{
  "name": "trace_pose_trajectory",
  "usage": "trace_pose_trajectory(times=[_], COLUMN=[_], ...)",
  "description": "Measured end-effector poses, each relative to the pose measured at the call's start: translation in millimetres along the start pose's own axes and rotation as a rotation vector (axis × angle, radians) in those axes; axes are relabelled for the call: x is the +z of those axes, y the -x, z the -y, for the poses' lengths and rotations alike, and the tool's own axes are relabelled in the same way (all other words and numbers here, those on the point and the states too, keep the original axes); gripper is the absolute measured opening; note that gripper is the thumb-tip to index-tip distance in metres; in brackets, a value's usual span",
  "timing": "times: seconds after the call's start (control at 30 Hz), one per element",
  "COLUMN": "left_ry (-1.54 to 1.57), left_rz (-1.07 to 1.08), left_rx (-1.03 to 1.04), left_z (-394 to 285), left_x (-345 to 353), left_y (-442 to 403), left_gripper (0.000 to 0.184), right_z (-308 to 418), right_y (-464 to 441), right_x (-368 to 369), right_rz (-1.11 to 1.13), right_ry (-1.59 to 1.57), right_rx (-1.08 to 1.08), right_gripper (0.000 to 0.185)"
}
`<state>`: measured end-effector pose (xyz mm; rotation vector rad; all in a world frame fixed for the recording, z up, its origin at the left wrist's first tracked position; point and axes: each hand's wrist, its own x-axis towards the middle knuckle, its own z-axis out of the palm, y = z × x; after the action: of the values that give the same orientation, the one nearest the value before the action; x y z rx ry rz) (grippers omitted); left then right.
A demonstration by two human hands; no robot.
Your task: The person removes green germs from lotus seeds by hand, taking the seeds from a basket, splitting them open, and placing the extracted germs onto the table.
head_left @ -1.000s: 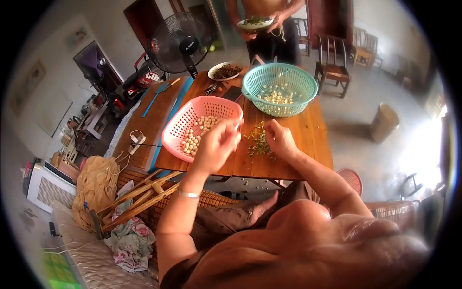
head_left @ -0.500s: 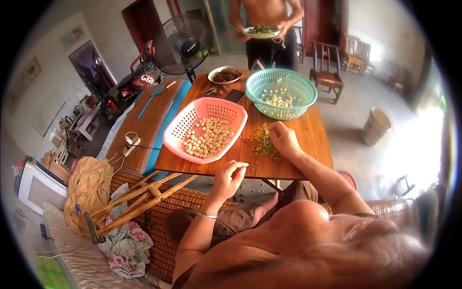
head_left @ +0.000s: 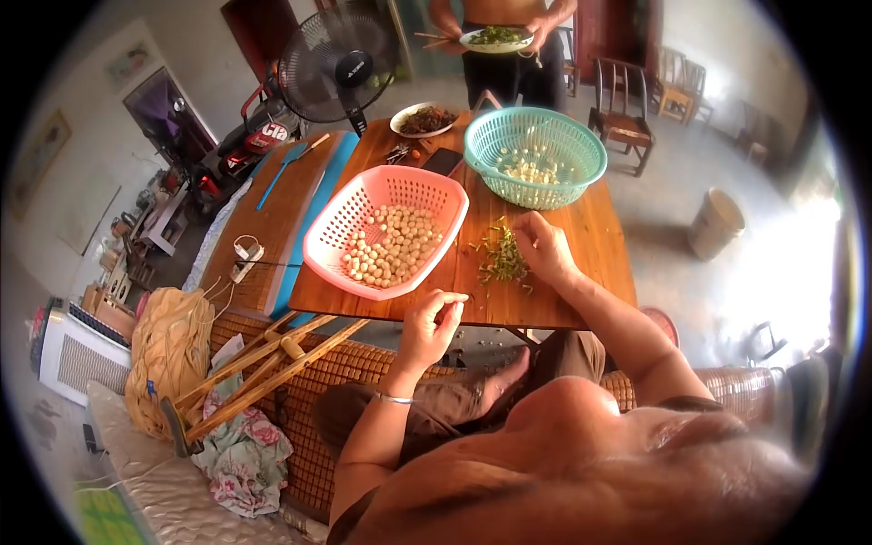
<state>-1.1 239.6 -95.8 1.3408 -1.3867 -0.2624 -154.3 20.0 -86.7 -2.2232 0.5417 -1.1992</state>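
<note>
My left hand [head_left: 432,327] is at the front edge of the wooden table, thumb and fingertips pinched together; anything between them is too small to make out. My right hand [head_left: 547,251] hangs over the table with its fingers curled closed, beside a small pile of green sprout-like bits [head_left: 501,256]. What it holds, if anything, is hidden. Left of the pile stands a pink plastic basket [head_left: 332,211] with many pale round seeds [head_left: 400,243], which look like lotus seeds. Behind my right hand, a green plastic colander [head_left: 581,173] holds paler seed pieces [head_left: 534,169].
On the table [head_left: 581,304] also lie a plate of dark food [head_left: 425,118] and a phone [head_left: 442,162]. Across it, another person [head_left: 514,77] holds a plate of greens [head_left: 495,38] and chopsticks. A fan [head_left: 352,68], wooden crutches [head_left: 272,368] and a bucket [head_left: 717,223] stand around.
The view has tipped slightly, shifting the table upward. My hands keep nearly the same poses. The other person's plate has turned slightly, and chopsticks now show in that person's hand.
</note>
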Motion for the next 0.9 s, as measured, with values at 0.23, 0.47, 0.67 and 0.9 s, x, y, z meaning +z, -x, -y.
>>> trace_pose_trajectory(times=[0.23,0.47,0.67,0.9], left_ry=[-0.009,0.001,-0.008,-0.026], left_rz=[-0.005,0.018,0.02,0.009], left_rx=[0.023,-0.028,0.001,0.03], left_z=[-3,4,7,2], left_x=[1,1,1,1], left_y=[-1,0,4,-1], left_gripper=[0.009,0.008,0.01,0.007], right_z=[4,5,10,9], right_y=[-2,-2,-2,-1], right_x=[-2,-3,-6,-5], right_rz=[-0.007,0.01,0.017,0.033], right_ry=[-0.04,-0.011,-0.038,-0.018], right_rx=[0.068,0.035,0.028,0.033], right_gripper=[0.009,0.009,0.008,0.008])
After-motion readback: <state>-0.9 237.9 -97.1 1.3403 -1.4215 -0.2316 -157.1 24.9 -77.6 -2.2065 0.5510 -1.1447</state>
